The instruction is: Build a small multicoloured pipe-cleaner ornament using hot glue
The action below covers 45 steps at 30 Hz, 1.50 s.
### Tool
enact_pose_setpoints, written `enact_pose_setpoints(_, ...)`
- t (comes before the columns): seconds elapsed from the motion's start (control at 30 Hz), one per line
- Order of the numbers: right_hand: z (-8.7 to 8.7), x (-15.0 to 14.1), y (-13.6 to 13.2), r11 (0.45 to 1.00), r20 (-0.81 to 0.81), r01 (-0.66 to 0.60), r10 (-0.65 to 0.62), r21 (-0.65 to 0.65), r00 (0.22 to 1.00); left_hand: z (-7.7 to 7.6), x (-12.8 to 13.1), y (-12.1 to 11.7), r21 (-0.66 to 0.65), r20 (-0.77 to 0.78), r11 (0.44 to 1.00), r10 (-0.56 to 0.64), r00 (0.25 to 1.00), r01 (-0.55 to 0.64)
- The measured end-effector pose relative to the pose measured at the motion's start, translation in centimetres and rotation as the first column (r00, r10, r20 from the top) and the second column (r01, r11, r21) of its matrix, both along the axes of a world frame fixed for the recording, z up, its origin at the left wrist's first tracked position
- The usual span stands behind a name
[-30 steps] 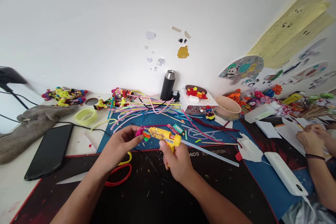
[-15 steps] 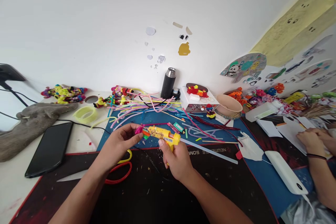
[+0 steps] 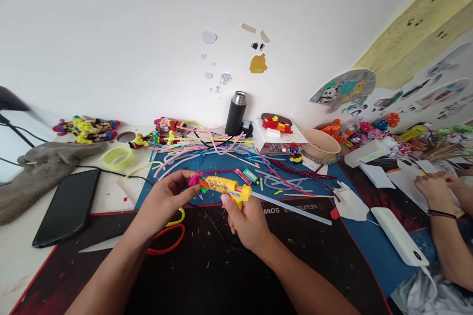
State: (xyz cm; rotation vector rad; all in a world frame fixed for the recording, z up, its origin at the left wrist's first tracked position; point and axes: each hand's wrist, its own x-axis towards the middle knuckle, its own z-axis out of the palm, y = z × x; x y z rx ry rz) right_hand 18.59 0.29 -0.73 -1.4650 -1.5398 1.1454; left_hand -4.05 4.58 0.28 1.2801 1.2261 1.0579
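My right hand [image 3: 247, 217] is closed round the handle of a yellow hot glue gun [image 3: 221, 185], its nozzle pointing left. A long translucent glue stick [image 3: 295, 209] sticks out of the gun's back end. Between the fingertips of my left hand [image 3: 170, 201] is a small magenta fuzzy piece [image 3: 194, 180], pinched right at the nozzle; its exact shape is partly hidden by the fingers. Scissors with red and yellow handles [image 3: 168, 241] lie beneath my left forearm, the blade showing to its left.
Many coloured pipe cleaners [image 3: 207, 145] are heaped behind my hands, near a black thermos [image 3: 236, 113]. A phone [image 3: 66, 208] and a roll of yellow tape [image 3: 117, 158] lie left. At right are a bowl [image 3: 321, 145], a white power bank [image 3: 399, 236] and another person's hands [image 3: 434, 189].
The view has shifted slightly. The glue gun's nozzle and the magenta piece stay together, with both hands in nearly the same pose.
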Motion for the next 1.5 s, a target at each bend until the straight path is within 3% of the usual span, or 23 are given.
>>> enact_pose_setpoints(0.33, 0.05, 0.03, 0.04, 1.000, 0.058, -0.009, 0.008, 0.015, 0.998, -0.25, -0.10, -0.02, 0.008, -0.011, 1.000, 0.003, 1.000, -0.003)
enact_pose_setpoints(1.5, 0.24, 0.08, -0.09, 0.999, 0.000, -0.013, 0.013, 0.031, 1.000, -0.15, 0.05, 0.00, -0.069, 0.114, 0.997, -0.014, 0.993, 0.022)
